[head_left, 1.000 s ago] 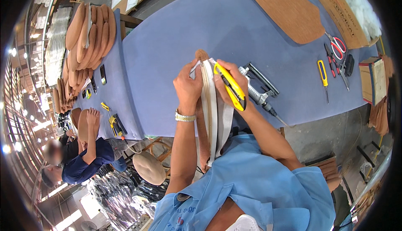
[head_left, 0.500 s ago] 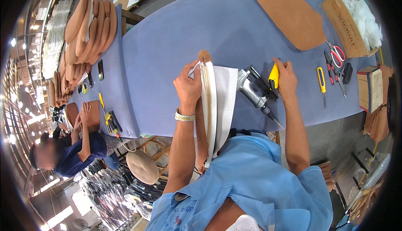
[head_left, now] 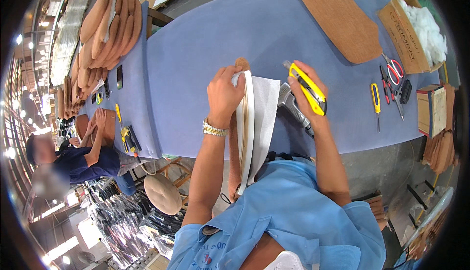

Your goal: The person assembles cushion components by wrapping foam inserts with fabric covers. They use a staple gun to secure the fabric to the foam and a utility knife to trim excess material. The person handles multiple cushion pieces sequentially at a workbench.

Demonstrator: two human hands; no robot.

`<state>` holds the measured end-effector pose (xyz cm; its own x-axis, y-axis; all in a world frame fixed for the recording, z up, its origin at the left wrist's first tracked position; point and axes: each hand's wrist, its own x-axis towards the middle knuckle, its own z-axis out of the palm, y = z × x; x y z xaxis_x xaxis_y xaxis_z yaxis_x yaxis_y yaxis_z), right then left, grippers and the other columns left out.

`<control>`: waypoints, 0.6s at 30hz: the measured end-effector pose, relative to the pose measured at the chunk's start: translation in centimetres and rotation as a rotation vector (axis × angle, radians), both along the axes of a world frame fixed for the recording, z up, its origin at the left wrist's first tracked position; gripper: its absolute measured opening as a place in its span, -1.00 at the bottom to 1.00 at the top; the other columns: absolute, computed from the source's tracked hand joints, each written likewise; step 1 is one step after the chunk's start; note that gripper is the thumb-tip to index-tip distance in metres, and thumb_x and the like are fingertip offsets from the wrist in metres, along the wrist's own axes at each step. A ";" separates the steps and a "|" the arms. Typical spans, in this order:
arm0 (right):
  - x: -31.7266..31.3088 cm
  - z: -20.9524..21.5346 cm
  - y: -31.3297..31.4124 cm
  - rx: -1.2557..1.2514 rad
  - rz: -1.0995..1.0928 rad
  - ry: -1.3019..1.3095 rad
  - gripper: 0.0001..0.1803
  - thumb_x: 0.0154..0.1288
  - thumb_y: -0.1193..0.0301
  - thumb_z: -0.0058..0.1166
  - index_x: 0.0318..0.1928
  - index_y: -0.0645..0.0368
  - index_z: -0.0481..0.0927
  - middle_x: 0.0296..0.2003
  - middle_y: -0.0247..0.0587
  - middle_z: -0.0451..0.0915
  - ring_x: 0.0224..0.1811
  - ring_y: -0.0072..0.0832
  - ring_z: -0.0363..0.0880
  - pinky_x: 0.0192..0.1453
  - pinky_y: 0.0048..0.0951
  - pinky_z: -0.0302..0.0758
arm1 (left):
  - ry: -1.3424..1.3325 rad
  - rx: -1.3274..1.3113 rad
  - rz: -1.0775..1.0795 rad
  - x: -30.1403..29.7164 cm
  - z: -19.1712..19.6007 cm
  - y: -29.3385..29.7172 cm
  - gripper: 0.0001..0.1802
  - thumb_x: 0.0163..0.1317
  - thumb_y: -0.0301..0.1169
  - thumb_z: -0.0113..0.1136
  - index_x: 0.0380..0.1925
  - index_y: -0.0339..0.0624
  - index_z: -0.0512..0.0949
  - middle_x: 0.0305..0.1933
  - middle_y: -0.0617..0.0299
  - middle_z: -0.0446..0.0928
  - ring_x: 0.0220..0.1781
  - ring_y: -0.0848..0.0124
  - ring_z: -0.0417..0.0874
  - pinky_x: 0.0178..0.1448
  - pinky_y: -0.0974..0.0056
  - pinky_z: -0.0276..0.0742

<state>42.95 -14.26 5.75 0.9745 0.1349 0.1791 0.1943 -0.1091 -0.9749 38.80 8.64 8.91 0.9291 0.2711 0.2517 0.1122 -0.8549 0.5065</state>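
My left hand (head_left: 226,96) is closed on the far end of a long upholstered panel (head_left: 248,128), brown on its outer side, with a pale edge strip and white backing cloth. The panel stands on edge, its near end against my body. In my right hand (head_left: 308,91) is a yellow box cutter (head_left: 308,88), held in the air just right of the panel's far end. Its tip points up and left, toward my left hand. Partly hidden beneath my right hand and wrist, a grey pneumatic staple gun (head_left: 293,104) lies on the blue-covered table (head_left: 205,40).
To the right lie a yellow screwdriver (head_left: 375,99), pliers (head_left: 387,85) and red-handled scissors (head_left: 393,68). A cardboard box (head_left: 404,40) of white stuffing stands behind them, near a flat brown panel (head_left: 340,20). At left, brown cushions (head_left: 110,30) are piled, and a co-worker (head_left: 88,162) sits.
My right hand has lifted the box cutter off the table beside the staple gun and brought it left, near the panel's far end. My left hand keeps its hold, fingers shifted slightly.
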 end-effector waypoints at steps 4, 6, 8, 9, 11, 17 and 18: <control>-0.2 1.4 2.8 0.115 0.020 -0.066 -0.56 0.35 0.43 0.34 0.21 0.19 0.64 -0.05 -0.11 0.75 -0.09 -0.51 0.73 0.02 -0.49 0.62 | 0.137 0.102 0.014 0.8 0.7 -0.2 -0.84 0.24 -0.38 0.32 -0.21 -0.16 0.71 -0.26 0.05 0.73 -0.34 0.08 0.73 -0.26 0.08 0.62; -0.3 1.8 4.0 0.159 0.016 -0.070 -0.56 0.34 0.44 0.34 0.21 0.19 0.64 -0.05 -0.12 0.76 -0.09 -0.49 0.75 0.02 -0.48 0.63 | 0.120 0.108 0.008 0.9 0.4 -0.1 -0.84 0.24 -0.37 0.32 -0.22 -0.16 0.71 -0.35 0.04 0.71 -0.42 0.08 0.70 -0.29 0.08 0.61; -0.6 1.9 5.0 0.210 0.069 -0.048 -0.57 0.40 0.50 0.29 0.25 0.24 0.61 0.00 -0.20 0.70 -0.05 -0.61 0.64 0.06 -0.55 0.57 | 0.039 0.080 -0.004 0.7 0.0 0.5 -0.84 0.24 -0.35 0.33 -0.23 -0.16 0.71 -0.45 0.04 0.68 -0.52 0.08 0.66 -0.34 0.09 0.58; -0.7 1.9 5.5 0.221 0.081 -0.031 -0.57 0.40 0.49 0.29 0.25 0.24 0.61 0.01 -0.19 0.70 -0.05 -0.60 0.64 0.06 -0.55 0.57 | 0.058 0.050 0.008 0.7 0.1 0.6 -0.85 0.24 -0.37 0.34 -0.24 -0.16 0.70 -0.46 0.03 0.68 -0.50 0.06 0.68 -0.34 0.07 0.58; -1.0 1.6 6.3 0.211 0.090 -0.048 -0.56 0.39 0.46 0.30 0.25 0.23 0.61 0.02 -0.17 0.72 -0.03 -0.58 0.68 0.08 -0.55 0.58 | 0.097 -0.009 0.035 0.6 0.5 0.6 -0.87 0.23 -0.39 0.36 -0.25 -0.16 0.69 -0.47 0.01 0.67 -0.47 0.02 0.70 -0.34 0.03 0.58; -1.9 -0.2 8.2 0.204 0.114 -0.063 -0.57 0.36 0.43 0.30 0.21 0.19 0.61 -0.11 -0.05 0.76 -0.14 -0.27 0.80 -0.05 -0.38 0.66 | 0.136 -0.123 0.079 0.6 1.0 1.0 -0.87 0.24 -0.40 0.37 -0.25 -0.17 0.70 -0.53 -0.01 0.64 -0.58 0.05 0.63 -0.40 0.09 0.52; -1.9 -0.4 8.3 0.185 0.123 -0.068 -0.56 0.35 0.44 0.31 0.23 0.18 0.61 -0.10 -0.04 0.76 -0.12 -0.23 0.80 -0.03 -0.35 0.67 | 0.143 -0.122 0.080 0.6 1.0 1.0 -0.87 0.24 -0.40 0.36 -0.24 -0.17 0.70 -0.52 -0.01 0.65 -0.57 0.06 0.65 -0.40 0.09 0.53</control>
<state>41.01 -5.93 5.34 0.9376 0.2105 0.2766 0.2610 0.0992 -0.9602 39.42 9.66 9.92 0.9272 0.3660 0.0794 0.2556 -0.7735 0.5799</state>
